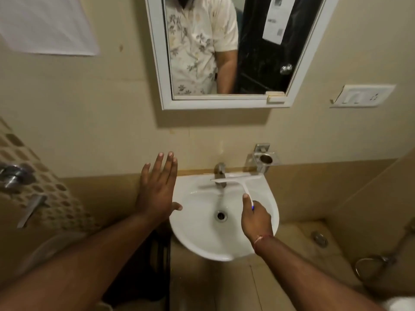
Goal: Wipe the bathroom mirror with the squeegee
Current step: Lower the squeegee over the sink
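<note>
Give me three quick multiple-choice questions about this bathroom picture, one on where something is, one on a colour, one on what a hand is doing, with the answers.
1. Where is the squeegee blade?
A. Flat against the mirror glass
B. Over the sink, near the tap
C. On the floor

2. What colour is the mirror frame?
A. White
B. Black
C. Wood brown

3. What is the left hand doing?
A. Gripping the tap
B. Holding a cloth
C. Spread open and empty

Answers:
1. B: the right hand holds the handle low, with the blade above the sink basin by the tap, well below the mirror.
2. A: the frame around the glass is white.
3. C: its fingers are splayed with nothing in them, beside the sink's left edge.
</note>
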Tool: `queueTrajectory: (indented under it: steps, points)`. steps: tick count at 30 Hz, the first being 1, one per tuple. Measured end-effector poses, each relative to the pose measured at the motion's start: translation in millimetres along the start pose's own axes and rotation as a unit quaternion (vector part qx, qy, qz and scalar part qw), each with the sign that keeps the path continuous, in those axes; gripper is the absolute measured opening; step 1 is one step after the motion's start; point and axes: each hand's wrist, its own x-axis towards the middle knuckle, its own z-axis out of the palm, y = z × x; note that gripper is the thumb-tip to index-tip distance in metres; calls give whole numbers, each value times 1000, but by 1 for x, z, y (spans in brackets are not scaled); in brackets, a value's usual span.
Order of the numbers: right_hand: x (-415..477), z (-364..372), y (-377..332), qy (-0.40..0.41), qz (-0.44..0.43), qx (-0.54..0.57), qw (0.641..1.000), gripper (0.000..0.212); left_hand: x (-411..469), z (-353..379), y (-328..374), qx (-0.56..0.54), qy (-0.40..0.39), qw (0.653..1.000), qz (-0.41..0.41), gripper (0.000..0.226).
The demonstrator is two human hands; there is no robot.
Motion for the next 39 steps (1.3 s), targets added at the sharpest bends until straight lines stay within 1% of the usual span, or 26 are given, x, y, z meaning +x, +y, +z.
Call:
queueTrajectory:
  steps: [5,8,10,15,19,21,25,29,32,36,39]
  points:
    - [2,28,2,-21,8,-19,1000,65,-18,23,-1,-21,-35,999,-6,170]
    - [-3,55,0,-51,-3,-37,998,60,-38,42,-16,-44,-53,998,-9,168]
    - [-8,78,-5,-74,-11,-46,996,61,-55,54,-28,-50,-61,997,-18,168]
    - [-37,158,-24,-165,-54,-66,983,57,-106,88,-71,-53,-111,989,-84,163]
    - [-66,235,-28,-263,-71,-72,959,50,-151,123,-108,-31,-158,975,-155,161]
    - [-77,269,-24,-300,-76,-68,948,45,-172,142,-124,-35,-161,969,-185,163]
    - [-86,348,3,-329,-89,-113,933,41,-216,196,-153,-51,-156,956,-243,170]
    - [-80,433,49,-367,-18,-136,920,37,-250,264,-165,-73,-185,936,-290,167]
    - [-67,487,76,-375,5,-171,911,42,-264,308,-168,-84,-216,919,-320,166]
    - [-45,556,109,-383,9,-213,899,47,-278,364,-166,-98,-244,900,-347,166]
    - [-33,598,129,-374,-3,-220,901,48,-285,398,-163,-107,-259,895,-347,167]
